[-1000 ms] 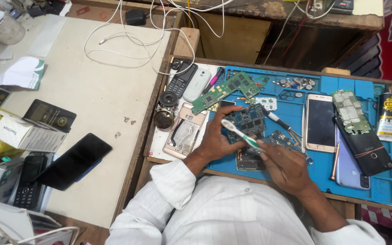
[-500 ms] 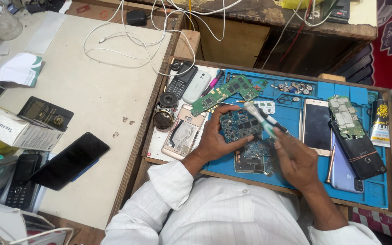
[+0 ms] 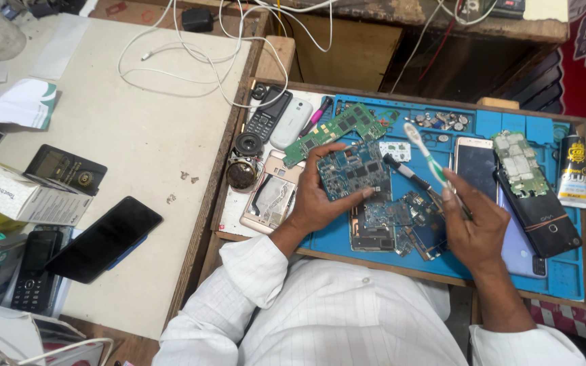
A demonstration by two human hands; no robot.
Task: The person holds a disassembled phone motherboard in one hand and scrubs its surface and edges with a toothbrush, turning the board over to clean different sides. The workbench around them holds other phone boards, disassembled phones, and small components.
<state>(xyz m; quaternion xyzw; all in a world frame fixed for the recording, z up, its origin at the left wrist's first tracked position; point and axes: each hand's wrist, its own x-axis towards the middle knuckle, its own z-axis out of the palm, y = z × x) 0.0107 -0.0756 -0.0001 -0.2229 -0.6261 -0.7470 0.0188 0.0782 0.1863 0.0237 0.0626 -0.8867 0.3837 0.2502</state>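
Observation:
My left hand [image 3: 320, 200] grips a dark blue phone circuit board [image 3: 353, 169] over the blue work mat [image 3: 496, 125]. My right hand [image 3: 473, 227] holds a white and green toothbrush [image 3: 427, 156], its bristle end raised up and left, off the board. A black-handled tool [image 3: 408, 173] lies between the two hands. More blue board pieces [image 3: 401, 220] sit under my right hand's fingers.
A green circuit board [image 3: 337, 129], keypad phones [image 3: 269, 112], a gold phone frame [image 3: 269, 200], smartphones [image 3: 473, 159] and small coin-like parts [image 3: 442, 120] crowd the mat. On the pale table to the left lie a black phone [image 3: 103, 237], boxes [image 3: 28, 196] and white cables [image 3: 191, 47].
My right hand has lifted the toothbrush off the board and swung it to the right. The left hand still holds the board, tilted a little more.

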